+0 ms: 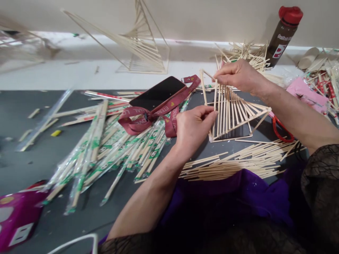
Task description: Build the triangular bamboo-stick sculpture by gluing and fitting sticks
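Note:
A frame of thin wooden sticks [233, 123] stands on the dark grey table, with a row of slanting sticks fanned across it. My left hand [197, 128] pinches the lower part of an upright stick [215, 97] at the frame's left side. Thumb and forefinger of my right hand [235, 76] are closed at the top of that same stick, beside the frame's upper corner. Loose sticks [230, 165] lie in a pile just in front of the frame.
Wrapped chopsticks [106, 148] cover the table's middle left, beside a phone [159, 93] with a red strap. A larger stick structure [143, 49] stands behind. Red-handled scissors [280, 130], a bottle [283, 35] and a pink paper [307, 95] are on the right; a purple package [21, 215] lies front left.

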The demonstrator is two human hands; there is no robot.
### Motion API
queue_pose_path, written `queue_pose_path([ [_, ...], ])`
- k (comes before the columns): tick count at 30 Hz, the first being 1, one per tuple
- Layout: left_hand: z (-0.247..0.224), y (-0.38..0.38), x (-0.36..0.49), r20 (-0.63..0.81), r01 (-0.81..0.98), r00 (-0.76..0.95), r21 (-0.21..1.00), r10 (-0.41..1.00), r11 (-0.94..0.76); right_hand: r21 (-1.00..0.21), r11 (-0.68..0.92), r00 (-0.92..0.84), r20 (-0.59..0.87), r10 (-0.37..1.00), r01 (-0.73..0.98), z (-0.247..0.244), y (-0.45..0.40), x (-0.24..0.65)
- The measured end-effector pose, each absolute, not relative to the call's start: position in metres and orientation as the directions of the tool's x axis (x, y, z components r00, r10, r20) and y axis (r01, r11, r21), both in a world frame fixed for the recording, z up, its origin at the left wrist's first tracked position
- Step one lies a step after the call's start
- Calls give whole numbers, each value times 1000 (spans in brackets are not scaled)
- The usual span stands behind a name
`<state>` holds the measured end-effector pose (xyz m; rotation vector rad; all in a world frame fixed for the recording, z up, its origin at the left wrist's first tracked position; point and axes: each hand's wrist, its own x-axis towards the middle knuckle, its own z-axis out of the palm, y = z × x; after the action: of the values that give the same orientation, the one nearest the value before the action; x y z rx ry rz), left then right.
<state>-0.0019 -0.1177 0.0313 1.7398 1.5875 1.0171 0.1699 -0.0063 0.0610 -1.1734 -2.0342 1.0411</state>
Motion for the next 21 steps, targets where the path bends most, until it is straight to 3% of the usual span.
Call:
queue_pose_path([
  [5, 29, -119, -1, 188, 570, 6, 806, 982, -158, -776, 378, -435, 149, 888, 505, 65, -9, 168],
  [21, 27, -116, -3, 259, 646, 59, 727, 964, -235, -779, 435, -469, 209, 858, 450, 60, -7, 169],
])
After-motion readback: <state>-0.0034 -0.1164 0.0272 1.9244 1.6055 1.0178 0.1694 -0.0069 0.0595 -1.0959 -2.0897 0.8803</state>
